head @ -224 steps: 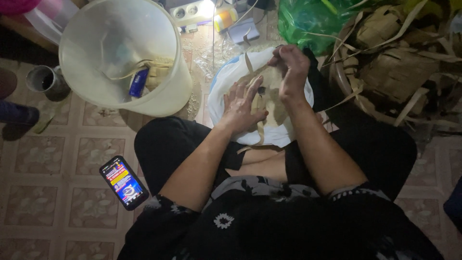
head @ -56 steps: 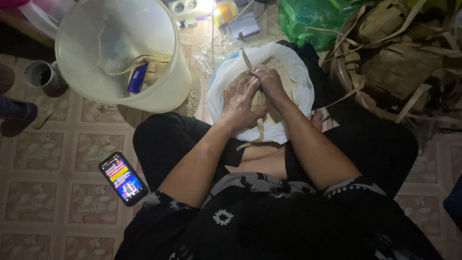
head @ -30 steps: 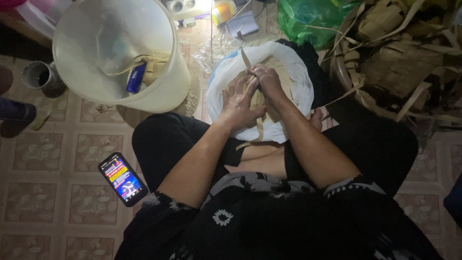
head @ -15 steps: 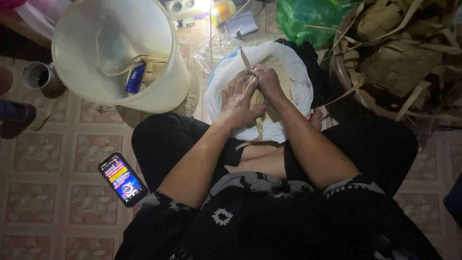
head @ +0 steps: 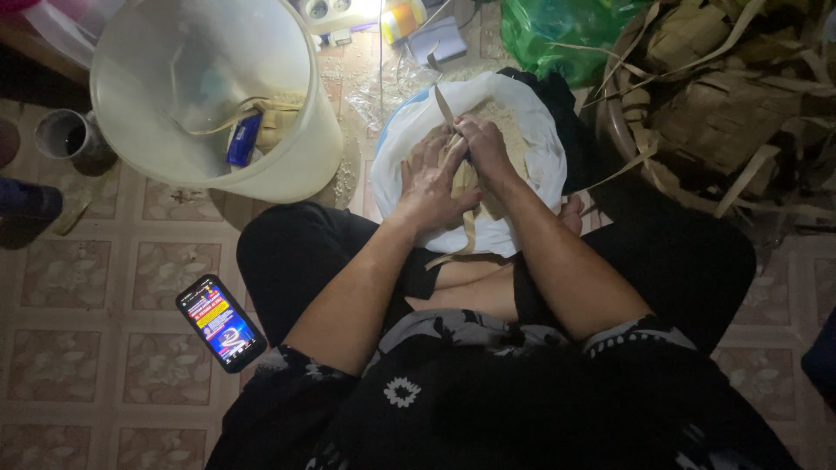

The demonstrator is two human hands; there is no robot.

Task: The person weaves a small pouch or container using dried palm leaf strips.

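Observation:
I sit cross-legged on a tiled floor. Both hands meet over a white plastic bag [head: 533,165] of pale rice grains. My left hand [head: 433,183] cups a small woven palm-leaf pouch [head: 464,178], with leaf strips hanging down toward my lap. My right hand [head: 482,144] pinches the pouch's top, where a strip tip sticks up. The pouch is mostly hidden by my fingers.
A large white bucket [head: 300,148] stands at the upper left with a few woven pouches and a blue item inside. A lit phone [head: 220,322] lies on the tiles at my left. A basket of dry palm leaves [head: 723,113] and a green bag [head: 557,35] sit at the upper right. A cup [head: 68,139] stands at the far left.
Seconds ago my right hand was raised at the bag's far side; it has come down onto the pouch. Over the last second both hands barely move.

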